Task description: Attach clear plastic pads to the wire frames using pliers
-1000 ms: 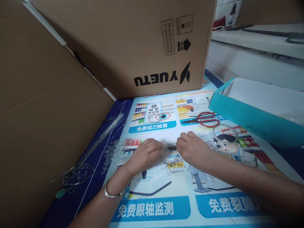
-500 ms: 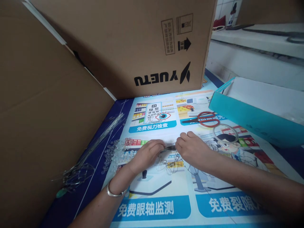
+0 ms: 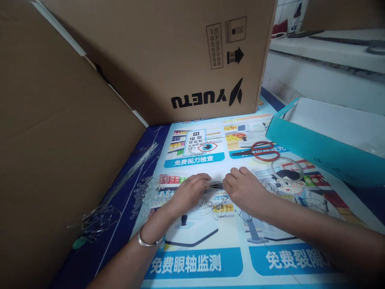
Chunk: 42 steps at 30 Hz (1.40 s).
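My right hand (image 3: 245, 190) is closed in a fist around small pliers (image 3: 217, 186); only their dark, pointed jaws show, aimed left, and the handles are hidden by the fingers. Just past the tips, my left hand (image 3: 192, 192) pinches a thin wire, mostly covered by the fingers. Below both hands hangs a looped wire piece (image 3: 221, 208) with small clear beads on it. Clear beads (image 3: 150, 196) lie in a loose heap to the left of my left hand, with some pinkish beads (image 3: 165, 179) at the top of the heap.
Red-handled scissors (image 3: 264, 151) and a ring-shaped coil (image 3: 287, 168) lie beyond my right hand. A bundle of straight wires (image 3: 132, 172) rests at left. Cardboard (image 3: 135, 60) walls the back and left. A turquoise box (image 3: 315, 150) stands at right.
The fingers of my left hand have shifted and straightened slightly, and more of the pliers' jaws show. My right hand stays nearly in place. The view has moved very slightly.
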Each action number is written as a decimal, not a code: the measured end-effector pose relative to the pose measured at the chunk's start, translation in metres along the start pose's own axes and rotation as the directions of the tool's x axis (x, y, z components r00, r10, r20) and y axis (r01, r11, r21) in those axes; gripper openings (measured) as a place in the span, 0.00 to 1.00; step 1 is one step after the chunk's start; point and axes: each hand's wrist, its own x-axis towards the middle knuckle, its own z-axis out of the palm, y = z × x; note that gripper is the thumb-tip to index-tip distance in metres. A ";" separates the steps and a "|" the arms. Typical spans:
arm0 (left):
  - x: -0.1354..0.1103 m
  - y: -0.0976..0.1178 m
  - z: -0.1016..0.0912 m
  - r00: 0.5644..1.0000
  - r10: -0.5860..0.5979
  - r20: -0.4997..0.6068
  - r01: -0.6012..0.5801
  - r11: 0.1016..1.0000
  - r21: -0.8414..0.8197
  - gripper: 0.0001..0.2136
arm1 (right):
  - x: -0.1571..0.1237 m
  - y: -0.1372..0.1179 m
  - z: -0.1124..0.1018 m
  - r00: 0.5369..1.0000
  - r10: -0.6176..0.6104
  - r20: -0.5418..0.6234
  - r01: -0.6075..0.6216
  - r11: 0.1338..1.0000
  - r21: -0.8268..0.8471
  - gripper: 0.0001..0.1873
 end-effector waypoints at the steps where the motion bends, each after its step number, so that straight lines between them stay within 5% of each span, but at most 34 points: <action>1: 0.001 0.000 -0.001 1.000 0.002 0.003 -0.002 1.000 -0.014 0.07 | 0.000 0.000 0.000 1.000 0.006 0.001 -0.006 1.000 0.001 0.08; 15: 0.002 0.002 -0.002 0.999 -0.036 0.016 0.038 0.992 -0.121 0.07 | 0.001 0.002 0.011 0.995 0.101 0.016 -0.102 0.989 0.108 0.10; 42: 0.006 0.007 -0.002 0.998 -0.058 0.036 0.059 0.998 -0.029 0.06 | 0.003 -0.014 0.000 0.999 0.038 0.026 -0.036 0.997 -0.066 0.07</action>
